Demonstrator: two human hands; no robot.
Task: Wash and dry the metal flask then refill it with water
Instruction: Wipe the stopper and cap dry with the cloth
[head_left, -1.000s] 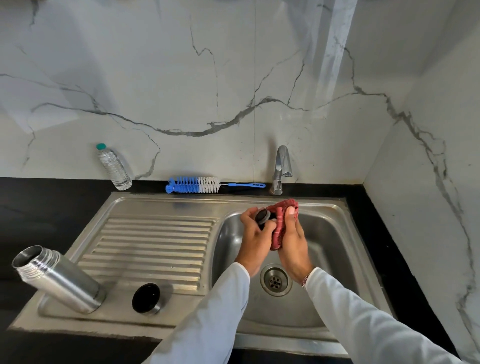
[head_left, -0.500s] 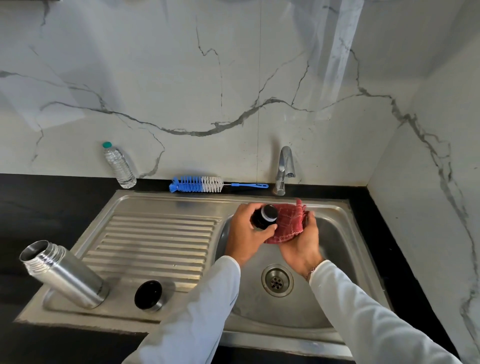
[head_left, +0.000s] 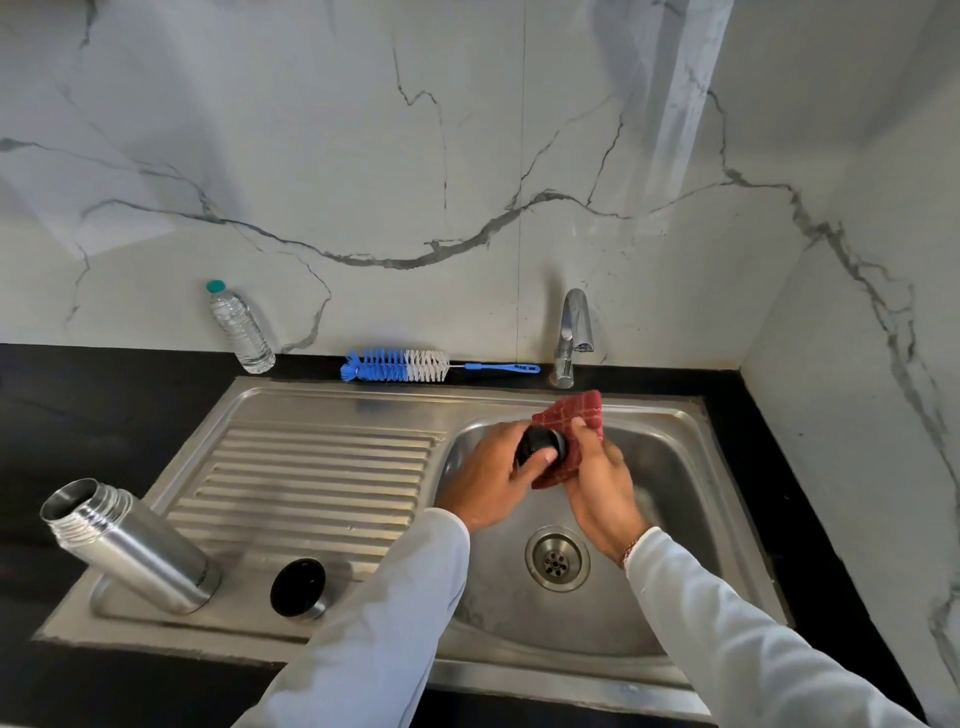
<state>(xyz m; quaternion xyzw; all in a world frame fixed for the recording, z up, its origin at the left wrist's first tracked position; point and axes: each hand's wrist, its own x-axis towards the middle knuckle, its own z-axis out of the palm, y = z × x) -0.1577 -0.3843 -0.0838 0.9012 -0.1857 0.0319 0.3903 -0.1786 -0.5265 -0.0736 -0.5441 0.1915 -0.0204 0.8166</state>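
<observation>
Since the earlier frame, both hands have shifted slightly right over the basin, and the red cloth (head_left: 569, 434) now stands up behind the stopper instead of spreading beneath it. Left hand (head_left: 491, 480): closed around the small black stopper (head_left: 540, 449), thumb across its near face. Right hand (head_left: 597, 480): closed on the cloth, pressing it against the far side of the stopper. The hands are together, touching through the cloth, above the sink (head_left: 675, 415) bowl and behind the drain (head_left: 557, 558).

Step in hand, by judgement: drying the stopper, a sub-step of drying the flask parts. The next move probably calls for turning the stopper in the cloth to reach its threads, then setting it down and taking up the flask body.

The metal flask (head_left: 130, 545) stands open on the drainboard at the left front corner, well apart from the hands. It appears tilted only through lens distortion; its base rests flat. Its body is brushed steel, with a threaded neck and no lid fitted. Whether it is wet cannot be told. A black cup lid (head_left: 297, 587) sits just beside it.

Behind the sink lie a bottle brush (head_left: 395, 365) and a plastic water bottle (head_left: 241, 330). The tap (head_left: 571, 332) shows no water running.
</observation>
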